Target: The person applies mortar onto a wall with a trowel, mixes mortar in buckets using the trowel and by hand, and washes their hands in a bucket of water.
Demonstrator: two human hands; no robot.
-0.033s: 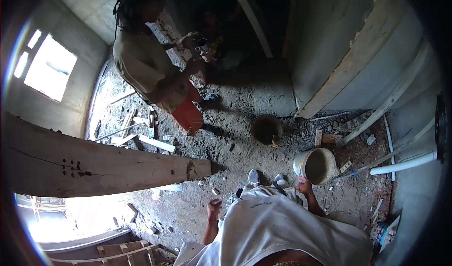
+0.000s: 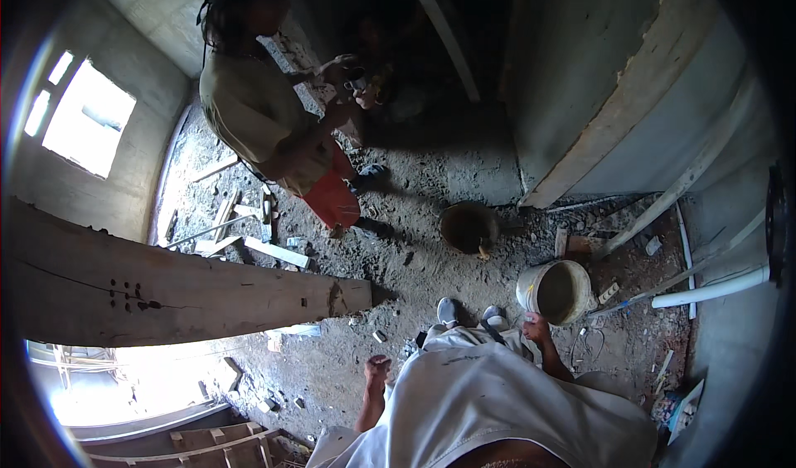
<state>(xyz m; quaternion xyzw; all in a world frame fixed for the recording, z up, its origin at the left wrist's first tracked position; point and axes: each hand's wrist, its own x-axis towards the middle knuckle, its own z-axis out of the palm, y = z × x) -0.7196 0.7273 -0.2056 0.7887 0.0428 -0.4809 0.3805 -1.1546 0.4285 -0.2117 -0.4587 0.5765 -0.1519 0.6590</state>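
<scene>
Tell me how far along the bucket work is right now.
Done: the white bucket stands upright on the dirt floor beside the person's feet; whatever is inside is too dim to tell. In hand: the right hand rests at the bucket's rim, no firm grip visible; the left hand hangs free, holding nothing. Left: the bucket is not yet lifted, and the dark round pan sits untouched further off.

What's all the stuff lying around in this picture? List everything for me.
Bucket: one, pale, floor beside right hand.
Pan: one, dark, round, floor centre.
Wooden plank: one, brown, long, left.
Wood scraps: several, pale, floor upper left.
White pipe: one, right.
Leaning board: one, pale, against right wall.
Other person: one, tan shirt, red shorts, standing top.
Shoes: two, grey, wearer's own.
Left hand: empty, hanging free.
Right hand: at bucket's rim.
</scene>
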